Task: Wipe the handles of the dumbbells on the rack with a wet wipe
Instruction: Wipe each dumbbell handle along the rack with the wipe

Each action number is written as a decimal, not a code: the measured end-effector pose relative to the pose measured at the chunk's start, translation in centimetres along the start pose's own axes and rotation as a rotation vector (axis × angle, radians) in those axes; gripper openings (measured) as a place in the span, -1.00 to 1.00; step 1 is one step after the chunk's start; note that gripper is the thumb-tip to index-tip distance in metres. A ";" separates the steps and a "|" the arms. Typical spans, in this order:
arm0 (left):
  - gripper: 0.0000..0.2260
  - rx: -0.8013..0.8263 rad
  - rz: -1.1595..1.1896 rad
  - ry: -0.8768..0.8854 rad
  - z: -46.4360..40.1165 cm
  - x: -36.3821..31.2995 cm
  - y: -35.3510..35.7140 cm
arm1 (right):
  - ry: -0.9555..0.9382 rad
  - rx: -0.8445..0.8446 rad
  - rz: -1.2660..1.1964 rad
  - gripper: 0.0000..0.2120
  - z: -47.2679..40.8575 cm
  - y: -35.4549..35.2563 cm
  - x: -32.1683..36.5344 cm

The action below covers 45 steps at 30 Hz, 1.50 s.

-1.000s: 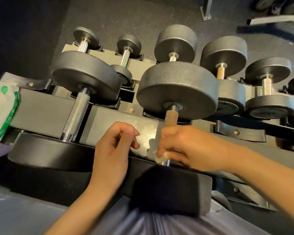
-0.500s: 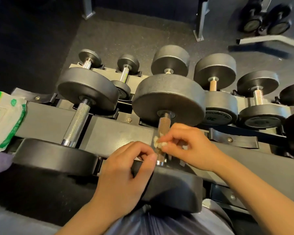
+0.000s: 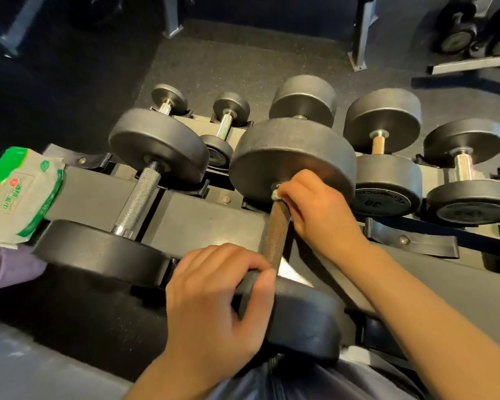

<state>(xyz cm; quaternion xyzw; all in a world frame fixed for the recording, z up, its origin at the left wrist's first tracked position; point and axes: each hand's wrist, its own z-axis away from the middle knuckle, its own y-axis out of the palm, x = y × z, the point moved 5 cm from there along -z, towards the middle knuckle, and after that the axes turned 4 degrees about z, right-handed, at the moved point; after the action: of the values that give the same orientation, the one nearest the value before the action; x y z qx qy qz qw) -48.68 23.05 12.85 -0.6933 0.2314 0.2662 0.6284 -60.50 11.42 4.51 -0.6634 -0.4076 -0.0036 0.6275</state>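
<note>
right, nearest the camera the left hand (image 3: 214, 298) is clamped over the rim of the near weight head (image 3: 300, 319) of the big dumbbell, thumb on top and fingers curled round the edge. just past it the brownish knurled handle (image 3: 277, 232) runs up and away, bare along most of its length. at the far end of that handle the right hand (image 3: 318, 212) has its fingers curled round the bar, pinching a small white wet wipe (image 3: 276, 194) against the metal, right up beside the collar of the far weight head (image 3: 292, 157). only a scrap of the wipe shows past the fingertips. the two hands are apart, one at each end of the same handle.

to the left, a second large dumbbell (image 3: 139, 197) lies in its cradle on the grey rack (image 3: 202, 217), its silver knurled handle uncovered. further left, at the frame edge, a green and white wipes packet (image 3: 20, 197) sits at the end of the rack.

beyond, the lower tier carries smaller dumbbells: two little ones (image 3: 225, 119) with shiny bars behind the left one, and to the right a row of mid-sized ones, one marked 30 (image 3: 384, 183), another (image 3: 465, 180) beside it. past the rack there's dark speckled floor (image 3: 214, 62), with metal frame legs (image 3: 358, 39) standing on it and more dumbbells (image 3: 474, 33) in the top right corner.
</note>
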 end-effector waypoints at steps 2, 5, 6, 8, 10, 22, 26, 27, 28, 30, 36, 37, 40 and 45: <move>-0.77 -0.040 0.009 0.005 -0.1 0.0 -0.2 | 0.055 0.010 -0.049 -0.79 0.1 0.1 -0.4; -0.76 -0.066 -0.011 0.010 0.0 -0.1 -0.2 | 0.124 0.156 -0.331 -0.92 1.9 0.4 -0.6; -0.75 -0.066 -0.017 0.011 0.1 -0.1 -0.2 | 0.108 0.224 -0.419 -0.94 2.9 0.5 -0.3; -0.75 -0.076 -0.020 0.019 0.1 0.0 -0.2 | 0.059 0.328 -0.553 -0.95 4.4 0.8 0.7; -0.75 -0.084 -0.014 0.028 0.1 0.0 -0.1 | 0.010 0.336 -0.573 -0.90 4.8 0.7 1.2; -0.71 -0.186 0.014 0.116 0.7 0.4 0.2 | 0.087 -0.128 -0.242 -0.81 2.3 0.6 -0.8; -0.71 -0.188 0.027 0.113 0.9 0.5 0.3 | 0.089 -0.174 -0.166 -0.84 1.4 0.9 -1.3; -0.71 -0.190 0.024 0.107 0.8 0.6 0.2 | 0.093 -0.150 -0.215 -0.85 1.7 0.9 -1.2; -0.71 -0.192 0.020 0.101 0.8 0.6 0.2 | 0.091 -0.109 -0.286 -0.84 2.2 0.8 -1.2; -0.71 -0.182 0.020 0.092 0.8 0.6 0.3 | 0.097 0.001 -0.476 -0.81 3.6 0.8 -1.2; -0.71 -0.159 -0.016 0.086 0.7 0.4 0.2 | -0.039 0.203 -0.681 -0.84 4.9 1.0 0.4; -0.71 -0.153 -0.017 0.086 0.6 0.3 0.2 | -0.075 0.192 -0.632 -0.82 4.5 0.7 0.6; -0.68 -0.140 -0.018 0.092 0.5 0.2 0.2 | -0.150 0.085 -0.325 -0.75 2.3 0.1 0.3; -0.64 -0.156 0.011 0.085 0.7 0.4 0.3 | -0.070 -0.079 -0.091 -0.72 0.5 0.0 -1.2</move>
<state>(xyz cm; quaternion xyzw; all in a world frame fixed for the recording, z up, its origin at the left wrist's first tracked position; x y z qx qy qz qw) -48.56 23.73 12.32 -0.7497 0.2402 0.2570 0.5606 -61.56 11.19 3.75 -0.6680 -0.4586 -0.0250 0.5856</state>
